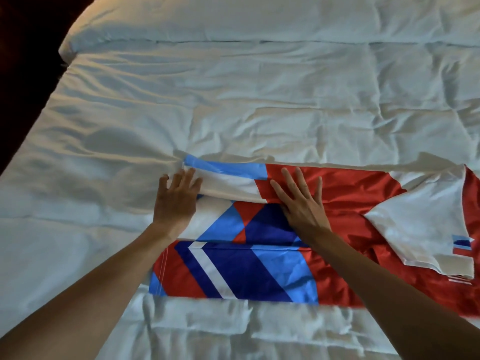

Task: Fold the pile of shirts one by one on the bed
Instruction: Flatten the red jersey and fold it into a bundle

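Shirt (259,268): one, on bed (233,100); two hands, left (176,201), right (301,203), fingers straight, pressing it.

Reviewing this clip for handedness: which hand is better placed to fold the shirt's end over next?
Probably the left hand: it lies flat at the shirt's free left end. The right hand presses mid-shirt, suited to anchoring.

Location: a bedroom. Evidence: a wide bed (181,113) covered by a wrinkled white duvet (285,105) fills the view, with a white pillow (233,19) lying along its far edge; surroundings beyond the bed's left edge are dark.
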`<state>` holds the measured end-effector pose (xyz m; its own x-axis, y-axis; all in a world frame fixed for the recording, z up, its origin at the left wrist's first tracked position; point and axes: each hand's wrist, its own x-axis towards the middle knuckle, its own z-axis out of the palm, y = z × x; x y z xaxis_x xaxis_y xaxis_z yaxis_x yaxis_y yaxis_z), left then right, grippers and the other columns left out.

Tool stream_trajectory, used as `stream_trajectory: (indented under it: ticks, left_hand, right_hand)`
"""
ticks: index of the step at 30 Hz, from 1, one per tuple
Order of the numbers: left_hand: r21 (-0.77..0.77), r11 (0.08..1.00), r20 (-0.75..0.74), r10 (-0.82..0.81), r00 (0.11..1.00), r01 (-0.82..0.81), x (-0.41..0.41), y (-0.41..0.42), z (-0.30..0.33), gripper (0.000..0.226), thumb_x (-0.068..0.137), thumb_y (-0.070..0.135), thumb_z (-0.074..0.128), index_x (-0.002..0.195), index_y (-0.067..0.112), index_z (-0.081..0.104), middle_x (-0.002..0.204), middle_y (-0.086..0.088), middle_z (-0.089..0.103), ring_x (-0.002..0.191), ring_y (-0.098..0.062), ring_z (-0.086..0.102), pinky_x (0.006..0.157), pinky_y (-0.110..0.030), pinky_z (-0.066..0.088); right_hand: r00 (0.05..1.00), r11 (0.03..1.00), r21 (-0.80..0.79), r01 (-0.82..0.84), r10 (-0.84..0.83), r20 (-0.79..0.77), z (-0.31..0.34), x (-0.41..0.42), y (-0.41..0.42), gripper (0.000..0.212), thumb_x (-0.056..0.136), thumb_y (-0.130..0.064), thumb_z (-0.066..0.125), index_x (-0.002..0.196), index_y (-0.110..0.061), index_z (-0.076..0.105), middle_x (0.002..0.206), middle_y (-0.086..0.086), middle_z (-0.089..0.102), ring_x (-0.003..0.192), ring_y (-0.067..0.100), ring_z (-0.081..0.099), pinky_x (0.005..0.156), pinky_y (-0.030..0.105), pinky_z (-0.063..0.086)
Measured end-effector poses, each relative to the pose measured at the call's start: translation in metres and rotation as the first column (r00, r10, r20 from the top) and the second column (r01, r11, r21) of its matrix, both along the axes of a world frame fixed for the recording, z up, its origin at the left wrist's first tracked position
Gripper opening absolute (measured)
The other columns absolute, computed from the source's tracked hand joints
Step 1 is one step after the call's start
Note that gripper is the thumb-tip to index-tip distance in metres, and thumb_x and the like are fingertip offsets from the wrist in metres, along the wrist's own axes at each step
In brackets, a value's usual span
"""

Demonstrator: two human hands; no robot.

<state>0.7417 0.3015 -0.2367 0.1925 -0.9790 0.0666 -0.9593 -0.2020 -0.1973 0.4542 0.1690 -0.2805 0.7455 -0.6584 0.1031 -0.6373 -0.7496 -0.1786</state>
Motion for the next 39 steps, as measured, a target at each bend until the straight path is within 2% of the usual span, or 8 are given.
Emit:
stream_trajectory:
  ticks: [7,13,21,23,26,31,35,39]
  left_hand:
    - [-0.345,0.936,-0.139,0.023,0.990,-0.071,-0.012,0.036,0.007,0.049,0.089,-0.013,0.056,0.136,0.000,0.056,0.140,-0.016,0.056,0.134,-0.035,0.050,0.111,-0.058,0.035]
    - [-0.172,0.985,-0.188,-0.003,0.982,-0.030,-0.021,0.067,-0.025,0.073,0.068,-0.023,0.069,0.136,0.001,0.056,0.142,-0.016,0.055,0.132,-0.034,0.053,0.108,-0.056,0.042]
    - [-0.232,0.966,-0.284,0.044,0.958,-0.113,-0.024,0.072,-0.026,0.078,0.070,-0.027,0.062,0.141,0.003,0.051,0.147,-0.014,0.049,0.137,-0.033,0.046,0.112,-0.055,0.037]
    - [-0.210,0.969,-0.304,0.063,0.951,-0.131,-0.030,0.078,-0.028,0.072,0.077,-0.017,0.059,0.144,0.007,0.046,0.151,-0.012,0.043,0.139,-0.034,0.043,0.115,-0.056,0.031]
    - [-0.241,0.951,-0.375,0.091,0.923,-0.191,-0.059,0.059,-0.014,0.061,0.087,0.012,0.045,0.147,0.006,0.044,0.155,-0.014,0.038,0.146,-0.032,0.033,0.122,-0.055,0.014]
    - [-0.131,0.980,-0.576,0.048,0.816,-0.150,-0.157,-0.014,-0.015,0.060,0.101,0.037,0.031,0.155,0.011,0.029,0.164,-0.004,0.020,0.154,-0.017,0.007,0.124,-0.048,0.006]
    - [-0.021,0.998,-0.433,0.042,0.901,-0.057,-0.156,-0.034,-0.038,0.063,0.103,0.047,0.026,0.158,0.016,0.020,0.166,-0.003,0.009,0.154,-0.019,0.001,0.121,-0.056,0.005]
    - [0.017,0.961,-0.197,0.274,0.941,-0.276,-0.044,0.011,-0.048,0.064,0.101,0.050,0.018,0.157,0.021,0.025,0.165,-0.006,0.016,0.153,-0.027,0.013,0.118,-0.065,0.005]
  right_hand:
    - [0.984,0.996,0.034,-0.080,0.073,0.162,0.021,-0.007,0.003,0.063,0.094,-0.009,0.042,0.154,-0.020,0.028,0.164,0.002,0.020,0.152,0.025,0.010,0.118,0.063,0.012]
    - [0.995,0.994,0.084,-0.075,0.081,-0.065,-0.006,-0.020,0.019,0.055,0.096,-0.028,0.035,0.151,-0.021,0.033,0.161,0.007,0.028,0.149,0.029,0.022,0.107,0.071,0.029]
    - [0.999,0.991,0.130,0.002,-0.007,0.034,0.008,-0.011,0.040,0.056,0.097,-0.023,0.032,0.152,-0.013,0.034,0.161,0.008,0.025,0.150,0.030,0.017,0.114,0.069,0.018]
    - [1.000,0.990,0.141,-0.013,0.017,-0.021,0.003,-0.015,0.044,0.058,0.096,-0.030,0.036,0.152,-0.015,0.034,0.162,0.006,0.023,0.150,0.028,0.019,0.110,0.070,0.024]
    - [0.996,0.981,0.171,0.089,-0.089,-0.007,0.007,-0.019,0.040,0.072,0.092,-0.047,0.042,0.156,-0.019,0.023,0.166,0.003,0.012,0.153,0.024,0.006,0.119,0.062,0.003]
    - [0.975,0.971,0.137,0.195,-0.177,-0.133,-0.004,-0.033,0.048,0.074,0.098,-0.055,0.020,0.157,-0.011,0.015,0.166,0.005,0.002,0.153,0.023,0.000,0.120,0.061,0.004]
    - [0.973,0.975,0.111,0.194,-0.177,-0.148,-0.009,-0.034,0.049,0.074,0.098,-0.053,0.022,0.157,-0.009,0.015,0.166,0.007,0.003,0.153,0.023,0.001,0.120,0.059,0.004]
    - [0.969,0.974,0.094,0.204,-0.187,-0.159,-0.011,-0.031,0.051,0.076,0.097,-0.052,0.026,0.157,-0.008,0.015,0.166,0.008,0.004,0.153,0.025,0.003,0.120,0.060,0.009]
